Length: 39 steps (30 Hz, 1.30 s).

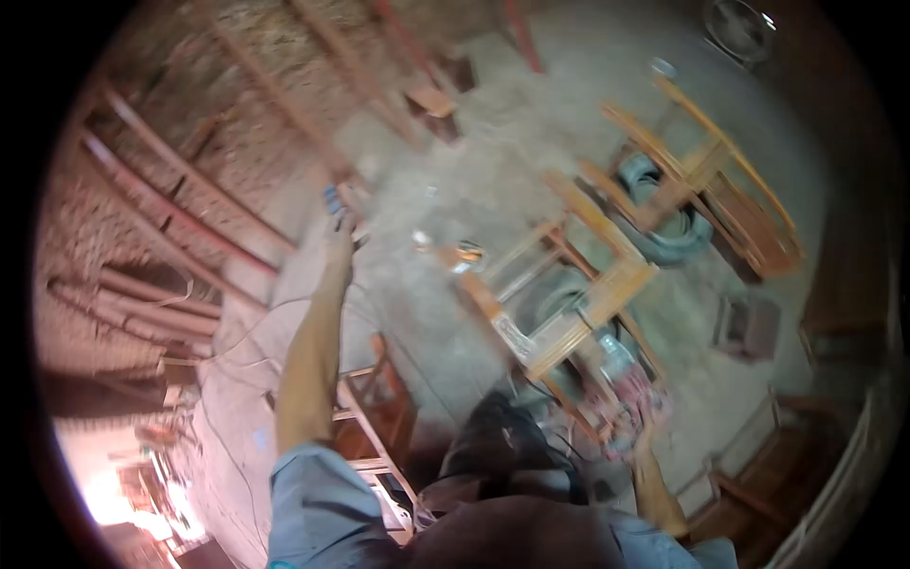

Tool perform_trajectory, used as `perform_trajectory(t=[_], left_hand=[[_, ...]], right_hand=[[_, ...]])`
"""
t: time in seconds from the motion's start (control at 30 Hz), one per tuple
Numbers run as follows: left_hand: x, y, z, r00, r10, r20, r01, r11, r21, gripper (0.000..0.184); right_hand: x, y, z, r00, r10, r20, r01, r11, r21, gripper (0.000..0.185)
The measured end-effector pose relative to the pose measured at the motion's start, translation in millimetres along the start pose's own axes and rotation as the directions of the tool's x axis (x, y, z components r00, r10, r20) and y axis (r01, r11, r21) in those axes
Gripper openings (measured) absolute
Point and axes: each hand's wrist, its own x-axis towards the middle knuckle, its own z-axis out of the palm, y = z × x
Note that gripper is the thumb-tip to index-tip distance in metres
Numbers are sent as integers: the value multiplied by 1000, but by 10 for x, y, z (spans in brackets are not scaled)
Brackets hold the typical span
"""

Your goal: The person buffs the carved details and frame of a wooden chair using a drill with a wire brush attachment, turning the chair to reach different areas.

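Note:
My left arm stretches forward, and my left hand (343,228) is closed around a small blue object (332,199), blurred by motion, near the end of a wooden piece. My right hand (646,427) is at the lower right, beside a clear plastic bottle (616,360) and a pinkish, blurred bundle (630,394); its fingers are smeared. Between my hands lies a light wooden frame (540,332) on the concrete floor.
Long wooden poles (199,180) lean at the left. Another wooden frame (706,166) and a coiled hose (678,247) lie at the right. A wooden chair (379,417) is near my legs. A fan (739,30) stands far back. Cables cross the floor.

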Motion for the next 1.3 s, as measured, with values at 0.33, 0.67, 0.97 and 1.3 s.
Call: perform_trajectory(t=[0.33,0.67,0.97,1.3], left_hand=[[-2936,-2534,2008,323,-220,920,133,973,186,43],[-3052,-2585,3352,464,-47,885,73,997,15,70],[-3546,-2573,2691,568,-170,805,-145,943,301,81],[-3474,-2803,2571,418,-85,904,-592,729,343,73]], right_hand=[[-350,405,272,993,47,-113,-45,999,19,42],[-111,208,379,994,-99,-55,106,986,131,41],[-431,603,13,977,166,-133,-176,982,-72,44],[-466,680,358,984,64,-167,-84,990,-117,47]])
